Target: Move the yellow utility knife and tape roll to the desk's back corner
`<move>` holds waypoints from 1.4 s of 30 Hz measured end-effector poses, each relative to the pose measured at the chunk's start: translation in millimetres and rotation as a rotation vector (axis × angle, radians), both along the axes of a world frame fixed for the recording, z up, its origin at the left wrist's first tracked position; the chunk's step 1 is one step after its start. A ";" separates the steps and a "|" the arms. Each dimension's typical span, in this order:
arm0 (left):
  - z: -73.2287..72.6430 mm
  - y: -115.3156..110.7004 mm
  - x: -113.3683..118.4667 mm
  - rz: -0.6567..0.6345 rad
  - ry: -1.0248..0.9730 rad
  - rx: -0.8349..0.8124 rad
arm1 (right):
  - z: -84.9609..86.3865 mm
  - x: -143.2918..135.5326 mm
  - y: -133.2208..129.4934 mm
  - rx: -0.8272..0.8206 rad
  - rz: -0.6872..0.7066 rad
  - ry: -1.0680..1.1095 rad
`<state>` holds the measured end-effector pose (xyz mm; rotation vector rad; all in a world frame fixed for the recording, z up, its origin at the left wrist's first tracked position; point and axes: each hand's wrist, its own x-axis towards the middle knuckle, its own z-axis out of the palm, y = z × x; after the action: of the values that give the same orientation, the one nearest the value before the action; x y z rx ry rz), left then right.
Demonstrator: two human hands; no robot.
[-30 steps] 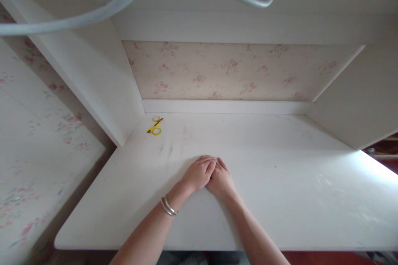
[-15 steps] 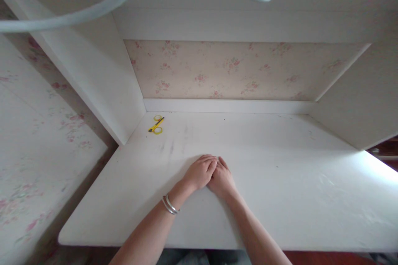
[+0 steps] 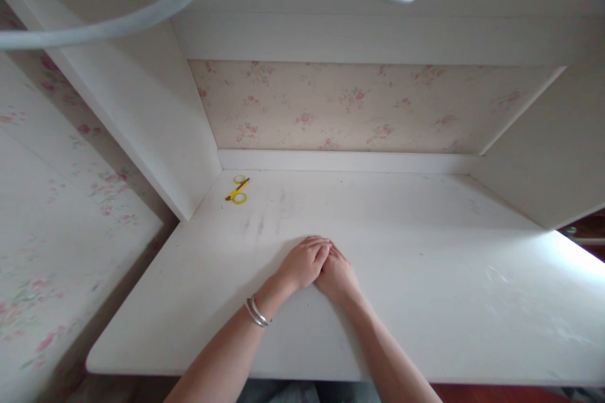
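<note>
My left hand [image 3: 306, 264] lies over the fingers of my right hand [image 3: 338, 274] near the middle of the white desk [image 3: 454, 302]. The left fingers are pressed together across the right ones, and both hands are closed with no object visible in them. Part of the right fingers is hidden under the left hand. Two silver bangles [image 3: 256, 312] circle my left wrist. Farther back on the left lies a yellow and black cutter [image 3: 237, 189], between or across two small yellow rings [image 3: 239, 199] that look like tape rolls.
White side panels [image 3: 142, 94] flank the desk at left and right, with a flowered wall behind. A blurred pale cable [image 3: 142, 19] crosses the upper view close to the camera. The desk's front edge runs along the bottom.
A finger of my right hand has lowered slightly against the left fingers. Both hands otherwise stay in the same place.
</note>
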<state>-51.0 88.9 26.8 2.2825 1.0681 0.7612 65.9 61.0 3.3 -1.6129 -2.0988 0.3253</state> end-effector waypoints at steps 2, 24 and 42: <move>0.5 -0.4 -0.2 0.001 -0.001 -0.002 | -0.2 -0.3 0.0 -0.011 -0.004 0.000; -1.6 0.5 1.3 0.014 -0.003 0.002 | -2.0 1.2 1.1 0.039 0.037 0.027; -1.3 0.6 1.4 0.013 -0.015 -0.013 | -1.9 2.2 0.4 0.060 0.053 0.031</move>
<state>-49.6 89.5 25.6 2.2577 1.0784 0.7734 68.1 61.5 1.4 -1.5107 -2.1102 0.3002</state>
